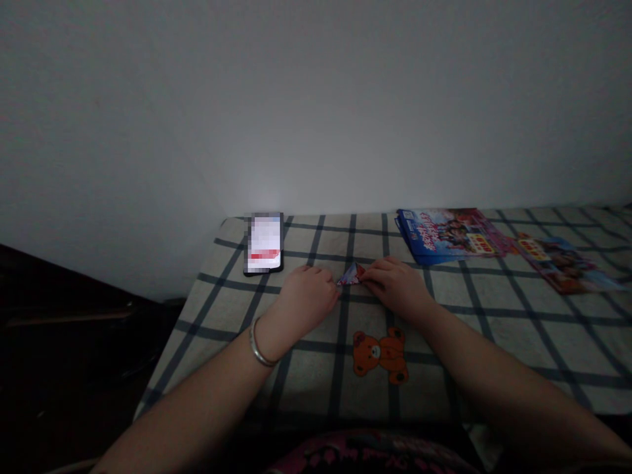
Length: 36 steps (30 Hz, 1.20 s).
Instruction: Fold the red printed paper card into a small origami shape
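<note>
Between my hands, just above or on the checked tablecloth [316, 309], is a small folded piece of printed paper [351, 274], roughly triangular, in blue, white and red. My left hand [312, 289], with a silver bangle at its wrist, is closed at the paper's left corner; its fingertips are partly hidden behind the hand. From the other side, my right hand [392, 284] pinches the paper's right edge between thumb and fingers.
A lit phone [265, 242] lies behind my left hand. To the right are a stack of colourful printed leaflets [447, 234] and more leaflets [567, 263]. An orange bear picture [380, 355] shows on the cloth nearer me. A pale wall [316, 118] rises behind the table.
</note>
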{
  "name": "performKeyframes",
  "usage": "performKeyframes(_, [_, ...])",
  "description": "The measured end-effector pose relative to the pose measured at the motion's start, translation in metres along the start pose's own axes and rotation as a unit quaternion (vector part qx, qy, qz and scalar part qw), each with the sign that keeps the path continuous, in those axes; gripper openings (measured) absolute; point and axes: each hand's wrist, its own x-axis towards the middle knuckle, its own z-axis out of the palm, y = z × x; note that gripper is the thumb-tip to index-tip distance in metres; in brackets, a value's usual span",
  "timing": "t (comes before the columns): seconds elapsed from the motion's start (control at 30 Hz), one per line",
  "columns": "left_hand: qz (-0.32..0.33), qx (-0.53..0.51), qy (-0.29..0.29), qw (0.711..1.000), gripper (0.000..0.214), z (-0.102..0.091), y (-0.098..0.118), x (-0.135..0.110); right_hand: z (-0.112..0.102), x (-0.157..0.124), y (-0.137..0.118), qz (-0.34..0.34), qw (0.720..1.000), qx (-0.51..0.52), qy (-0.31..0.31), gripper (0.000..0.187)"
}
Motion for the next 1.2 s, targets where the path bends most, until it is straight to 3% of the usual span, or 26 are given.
performKeyframes(0.13, [-0.024, -0.006, 0.019, 1.000, 0.018, 0.006, 0.002, 0.002, 0.001, 0.000, 0.001, -0.002, 1.000, -0.001, 0.003, 0.013])
performKeyframes(0.27, [0.050, -0.034, 0.044, 0.997, 0.028, 0.015, 0.008, 0.003, 0.003, 0.000, 0.002, -0.022, 0.999, -0.009, 0.021, 0.012])
performKeyframes(0.47, [0.060, -0.054, 0.035, 0.996, 0.029, 0.020, 0.007, 0.004, 0.005, -0.002, 0.003, -0.066, 0.996, -0.043, 0.042, 0.016])
performKeyframes(0.8, [0.058, -0.061, 0.025, 0.996, 0.028, 0.018, 0.007, 0.004, -0.004, -0.002, -0.003, -0.051, 0.997, -0.055, 0.005, 0.021])
performKeyframes(1.2, [0.013, -0.071, 0.042, 0.997, 0.024, 0.016, 0.012, 0.007, -0.017, -0.005, 0.007, -0.012, 0.995, -0.079, -0.054, 0.025])
